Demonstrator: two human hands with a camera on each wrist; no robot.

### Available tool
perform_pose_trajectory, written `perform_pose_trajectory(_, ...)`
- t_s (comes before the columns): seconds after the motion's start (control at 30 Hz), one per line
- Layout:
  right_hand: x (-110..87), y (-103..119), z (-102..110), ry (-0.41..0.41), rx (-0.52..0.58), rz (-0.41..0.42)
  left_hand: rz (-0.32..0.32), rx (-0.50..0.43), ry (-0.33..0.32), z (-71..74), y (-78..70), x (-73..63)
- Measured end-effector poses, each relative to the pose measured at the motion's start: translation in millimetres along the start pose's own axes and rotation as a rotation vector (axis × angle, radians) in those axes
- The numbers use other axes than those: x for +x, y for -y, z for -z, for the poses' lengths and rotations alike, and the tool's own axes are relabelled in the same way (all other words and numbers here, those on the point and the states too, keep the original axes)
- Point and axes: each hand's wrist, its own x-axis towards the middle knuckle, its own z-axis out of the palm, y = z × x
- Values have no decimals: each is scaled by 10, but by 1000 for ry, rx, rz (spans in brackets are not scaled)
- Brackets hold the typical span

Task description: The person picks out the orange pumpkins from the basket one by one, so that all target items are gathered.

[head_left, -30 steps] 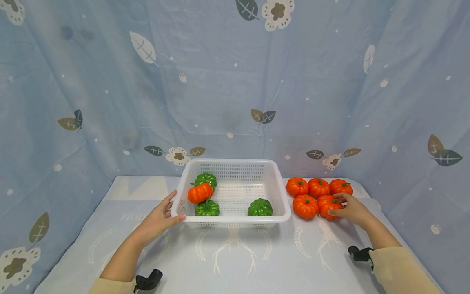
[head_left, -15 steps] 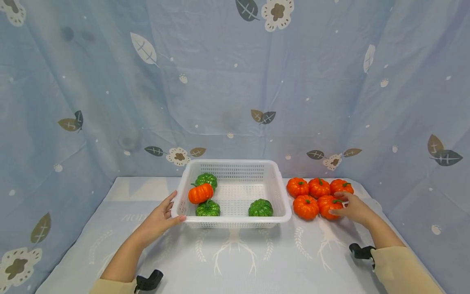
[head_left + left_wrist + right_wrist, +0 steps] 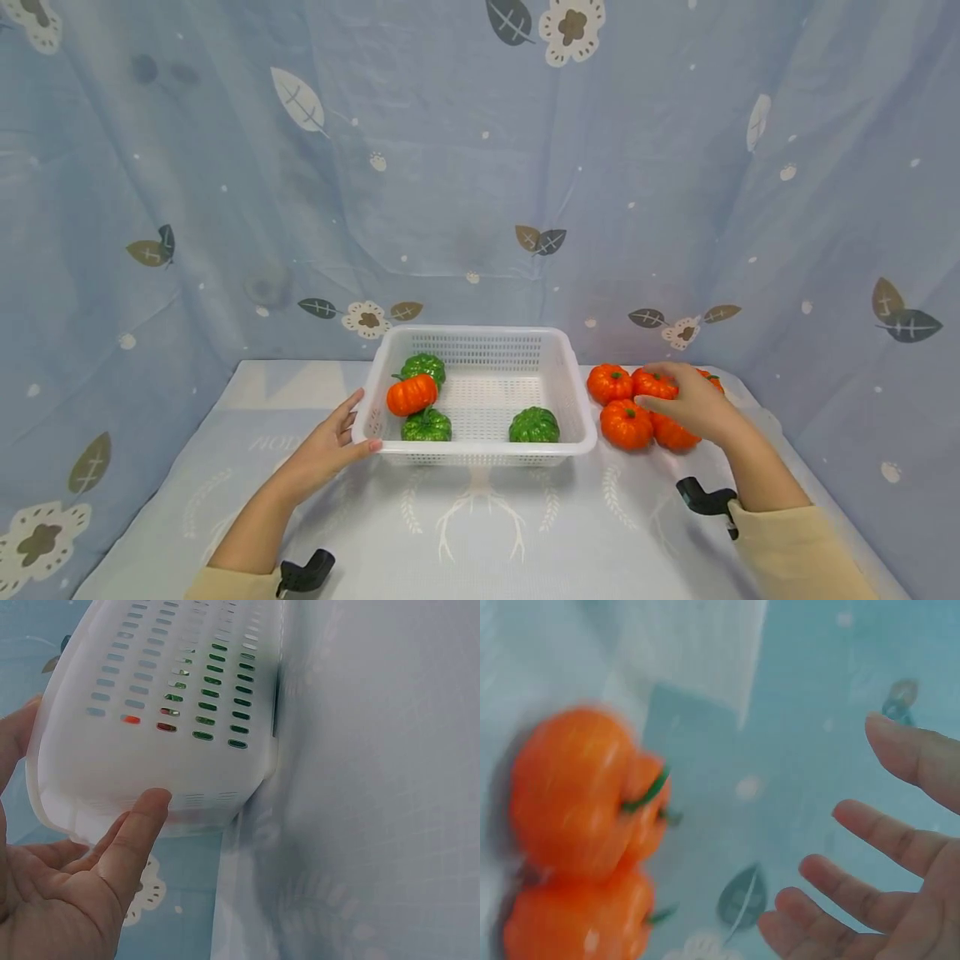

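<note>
My left hand (image 3: pixel 318 458) holds the left end of a white plastic basket (image 3: pixel 480 448), thumb at the front corner of the rim and fingers along the outer side wall. In the left wrist view, the fingertips lie against the slotted wall (image 3: pixel 112 761). Inside the basket, one orange pumpkin (image 3: pixel 412 395) leans between two green pumpkins, and another green pumpkin (image 3: pixel 534 425) sits at the front right. My right hand (image 3: pixel 693 404) hovers above several orange pumpkins (image 3: pixel 626 425) in two rows, partly hiding some. Its spread fingers hold nothing in the right wrist view.
A pale patterned cloth covers the table (image 3: pixel 480 533). Behind it and at both sides hangs a blue curtain (image 3: pixel 450 167) with leaves and flowers, close to the basket's back. The orange pumpkins stand just right of the basket. Each wrist wears a black camera mount (image 3: pixel 306 572).
My right hand has left the front right orange pumpkin and moved up and left over the group. The left hand and basket stay in place.
</note>
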Motion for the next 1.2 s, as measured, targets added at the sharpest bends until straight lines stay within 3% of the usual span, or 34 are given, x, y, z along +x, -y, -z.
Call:
perform_pose_trajectory(0.17, 69, 374, -143, -62, 62, 26, -5, 4, 0, 0, 13, 12)
perform_pose_trajectory(0.37, 180, 777, -392, -156, 191, 149, -1, -9, 2, -15, 13, 29)
perform_pose_trajectory(0.53, 272, 1112, -613, -188, 294, 229, -2, 2, 0, -10, 15, 31)
perform_pose_trajectory(0.83, 473, 1550, -1023, -146, 383, 241, 8, -5, -3, -1, 27, 20)
perform_pose_trajectory(1.2, 736, 1867, -1571, -47, 401, 206, 0, -19, 1, 1, 28, 18)
